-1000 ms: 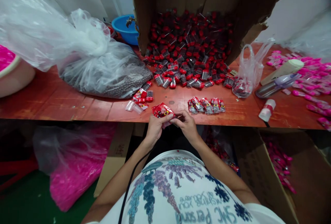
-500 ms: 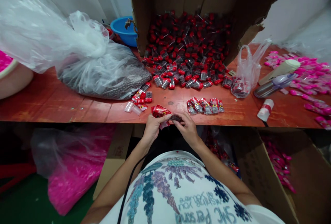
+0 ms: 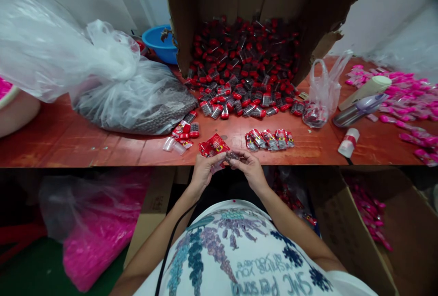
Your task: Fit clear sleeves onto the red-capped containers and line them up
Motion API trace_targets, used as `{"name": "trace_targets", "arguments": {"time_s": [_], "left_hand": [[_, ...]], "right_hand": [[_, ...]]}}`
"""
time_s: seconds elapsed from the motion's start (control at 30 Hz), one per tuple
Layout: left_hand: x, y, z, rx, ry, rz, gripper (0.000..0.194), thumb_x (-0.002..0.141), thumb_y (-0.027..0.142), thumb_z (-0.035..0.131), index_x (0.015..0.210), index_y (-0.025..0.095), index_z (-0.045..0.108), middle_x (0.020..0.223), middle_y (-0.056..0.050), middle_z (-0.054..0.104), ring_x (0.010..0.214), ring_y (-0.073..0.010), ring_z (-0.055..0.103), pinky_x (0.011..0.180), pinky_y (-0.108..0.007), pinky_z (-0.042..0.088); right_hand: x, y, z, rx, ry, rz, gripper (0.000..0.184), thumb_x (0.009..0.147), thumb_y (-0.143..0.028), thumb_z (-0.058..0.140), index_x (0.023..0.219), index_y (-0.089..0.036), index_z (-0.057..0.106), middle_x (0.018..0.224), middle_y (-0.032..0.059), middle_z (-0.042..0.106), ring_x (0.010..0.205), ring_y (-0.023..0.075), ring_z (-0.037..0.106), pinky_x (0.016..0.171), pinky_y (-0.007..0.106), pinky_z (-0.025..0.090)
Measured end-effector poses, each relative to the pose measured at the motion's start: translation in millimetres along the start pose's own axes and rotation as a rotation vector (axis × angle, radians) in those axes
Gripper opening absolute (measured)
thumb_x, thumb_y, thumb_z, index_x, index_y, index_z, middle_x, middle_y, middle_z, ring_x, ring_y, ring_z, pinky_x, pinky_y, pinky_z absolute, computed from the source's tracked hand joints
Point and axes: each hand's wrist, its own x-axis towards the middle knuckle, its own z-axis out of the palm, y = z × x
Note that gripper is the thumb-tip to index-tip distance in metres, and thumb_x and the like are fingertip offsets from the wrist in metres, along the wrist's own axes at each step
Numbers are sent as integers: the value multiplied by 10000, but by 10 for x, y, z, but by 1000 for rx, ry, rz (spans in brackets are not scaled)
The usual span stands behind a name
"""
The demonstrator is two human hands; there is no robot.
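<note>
At the table's front edge my left hand (image 3: 202,171) is closed on a red printed packet (image 3: 213,144), pinched between thumb and fingers. My right hand (image 3: 252,169) grips a small clear container (image 3: 232,155) of dark beads, which meets the packet; whether its end is inside cannot be made out. Just beyond my right hand lies a row of red printed packets (image 3: 269,139). To the left of my left hand are a few red-capped containers (image 3: 193,130) on red wrappers, with small clear empty tubes (image 3: 174,145) beside them.
A cardboard box (image 3: 178,27) on its side spills many red-capped containers (image 3: 239,81) onto the red table (image 3: 51,136). A plastic bag of dark beads (image 3: 137,104) stands left, a blue basin (image 3: 160,43) behind it. At right are a bottle (image 3: 359,110), a white roll (image 3: 349,143) and pink items (image 3: 407,95).
The red packet in my left hand has tilted up and shows more of its printed face. Both hands keep their holds, and the view has shifted slightly.
</note>
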Motion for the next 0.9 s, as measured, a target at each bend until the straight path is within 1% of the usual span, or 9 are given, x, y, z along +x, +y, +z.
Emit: {"name": "trace_targets", "arguments": {"time_s": [0.1, 0.17, 0.27, 0.33, 0.4, 0.57, 0.73, 0.83, 0.9], "left_hand": [[-12, -45, 39, 21, -13, -12, 269, 538, 167, 828, 755, 134, 673, 709, -19, 695, 624, -145, 646, 631, -246, 526], [-10, -60, 52, 35, -38, -48, 271, 539, 169, 828, 760, 131, 675, 713, -25, 696, 628, -147, 648, 634, -245, 523], [4, -47, 52, 32, -33, -100, 308, 537, 191, 832, 799, 127, 683, 766, -52, 710, 651, -168, 660, 649, -276, 531], [12, -28, 49, 12, -5, -91, 312, 539, 206, 833, 802, 131, 682, 756, -49, 706, 634, -169, 655, 631, -285, 532], [14, -22, 49, 9, -9, -88, 302, 541, 203, 832, 794, 131, 684, 733, -44, 699, 609, -161, 644, 609, -278, 526], [22, -72, 40, 28, -88, -157, 253, 551, 177, 822, 758, 115, 690, 659, -37, 671, 526, -124, 595, 535, -228, 484], [70, -131, 38, 49, -136, -240, 202, 578, 188, 812, 727, 121, 693, 608, -28, 658, 513, -112, 594, 527, -205, 486], [138, -179, 84, 75, -97, -297, 271, 538, 170, 834, 771, 128, 701, 707, -54, 703, 569, -136, 638, 536, -213, 516], [212, -228, 126, 94, -55, -320, 278, 525, 154, 839, 759, 127, 692, 733, -65, 712, 588, -153, 655, 543, -228, 537]], "right_hand": [[-28, 26, 3, -205, 56, -174, 288, 742, -325, 694, 1013, -233, 662, 981, 41, 653, 897, 188, 622, 784, 329, 532], [-36, 44, 8, -307, 97, -254, 295, 770, -318, 665, 1058, -254, 654, 1019, 46, 621, 930, 187, 601, 817, 326, 519], [-16, 64, 4, -208, 77, -198, 406, 768, -318, 668, 1164, -266, 595, 995, 38, 610, 884, 174, 601, 801, 317, 528], [14, 71, -13, -101, 7, -121, 492, 748, -312, 691, 1219, -272, 556, 939, 17, 600, 804, 151, 601, 747, 295, 539], [49, 79, -38, -66, -42, -96, 533, 727, -299, 713, 1234, -288, 552, 948, 5, 575, 760, 130, 590, 706, 273, 540], [103, 128, -92, -82, -19, -133, 427, 720, -316, 713, 1139, -291, 635, 1095, 23, 540, 874, 152, 599, 767, 292, 543], [73, 194, -131, -128, 70, -101, 392, 707, -371, 710, 1076, -246, 663, 1000, 24, 590, 777, 148, 602, 698, 285, 546], [81, 173, -262, -236, 162, -190, 353, 731, -362, 691, 1063, -244, 673, 974, 21, 602, 833, 161, 603, 776, 296, 520], [114, 109, -438, -364, 279, -284, 342, 763, -360, 665, 1087, -252, 667, 987, 29, 595, 891, 171, 591, 823, 297, 495]]}}
